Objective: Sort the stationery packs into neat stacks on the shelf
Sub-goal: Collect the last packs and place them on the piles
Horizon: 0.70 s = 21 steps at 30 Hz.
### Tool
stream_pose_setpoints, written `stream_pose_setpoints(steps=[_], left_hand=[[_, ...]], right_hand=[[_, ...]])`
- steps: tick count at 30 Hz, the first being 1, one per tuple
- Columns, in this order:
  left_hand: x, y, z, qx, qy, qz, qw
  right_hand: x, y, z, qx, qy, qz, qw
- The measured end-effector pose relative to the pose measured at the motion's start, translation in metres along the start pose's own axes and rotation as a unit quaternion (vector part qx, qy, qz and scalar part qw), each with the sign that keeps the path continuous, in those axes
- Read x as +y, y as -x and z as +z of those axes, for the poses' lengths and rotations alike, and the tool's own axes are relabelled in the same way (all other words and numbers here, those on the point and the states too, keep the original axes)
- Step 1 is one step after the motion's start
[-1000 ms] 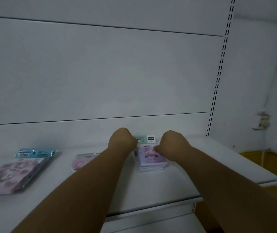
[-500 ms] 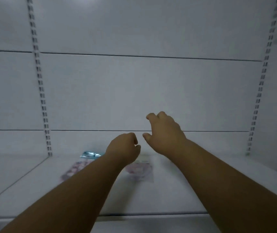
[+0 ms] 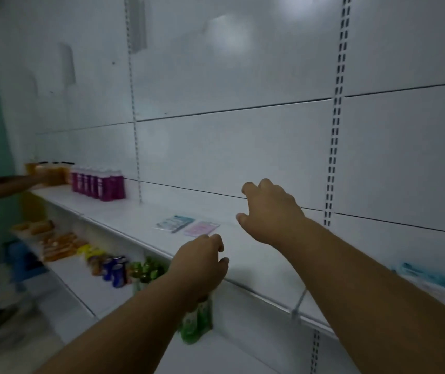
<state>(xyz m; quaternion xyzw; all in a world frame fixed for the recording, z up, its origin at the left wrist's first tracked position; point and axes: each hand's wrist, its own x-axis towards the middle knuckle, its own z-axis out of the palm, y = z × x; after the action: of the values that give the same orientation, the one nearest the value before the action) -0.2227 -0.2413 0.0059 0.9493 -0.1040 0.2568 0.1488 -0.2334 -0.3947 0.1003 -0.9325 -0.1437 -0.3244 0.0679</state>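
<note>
Two flat stationery packs lie side by side on the white shelf (image 3: 256, 268): a teal pack (image 3: 175, 223) on the left and a pink pack (image 3: 202, 228) to its right. My left hand (image 3: 202, 263) hovers over the shelf's front edge, just short of the pink pack, fingers loosely curled and holding nothing. My right hand (image 3: 270, 211) is raised above the shelf to the right of the packs, fingers spread, empty. A blurred blue-and-white pack (image 3: 437, 282) shows at the far right of the shelf.
Purple bottles (image 3: 97, 184) and orange jars (image 3: 51, 171) stand at the shelf's far left, where another person's arm (image 3: 3, 183) reaches. The lower shelf holds snack packs (image 3: 59, 244), cans (image 3: 115, 269) and green bottles (image 3: 197, 319). Slotted uprights run up the back panel.
The view has swung left and the pink stack I had my hands on is out of sight. Both hands let go and lifted; they now hover near two other packs.
</note>
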Motion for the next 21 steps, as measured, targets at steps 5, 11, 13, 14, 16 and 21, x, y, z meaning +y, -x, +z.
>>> stream_pose_setpoints(steps=[5,11,13,14,16,21], left_hand=[[-0.091,-0.024,-0.003,0.003,-0.024,-0.045,0.999],[-0.158,-0.087,0.026,-0.009,-0.047,-0.043,0.998],[-0.175,-0.110,0.034,-0.013,-0.045,-0.041,0.998],[-0.183,-0.122,0.038,-0.010,-0.043,-0.036,0.998],[-0.199,-0.142,0.045,-0.008,-0.040,-0.031,0.999],[-0.248,-0.188,0.074,-0.023,-0.075,-0.035,0.996]], right_hand=[[-0.047,-0.057,0.055,-0.025,-0.011,-0.019,0.999],[-0.058,-0.131,0.121,-0.046,-0.018,-0.017,0.999],[-0.059,-0.158,0.140,-0.049,-0.018,-0.012,0.999],[-0.060,-0.171,0.149,-0.051,-0.015,-0.009,0.999],[-0.063,-0.191,0.166,-0.060,-0.009,-0.002,0.998],[-0.072,-0.221,0.215,-0.088,0.012,0.041,0.995]])
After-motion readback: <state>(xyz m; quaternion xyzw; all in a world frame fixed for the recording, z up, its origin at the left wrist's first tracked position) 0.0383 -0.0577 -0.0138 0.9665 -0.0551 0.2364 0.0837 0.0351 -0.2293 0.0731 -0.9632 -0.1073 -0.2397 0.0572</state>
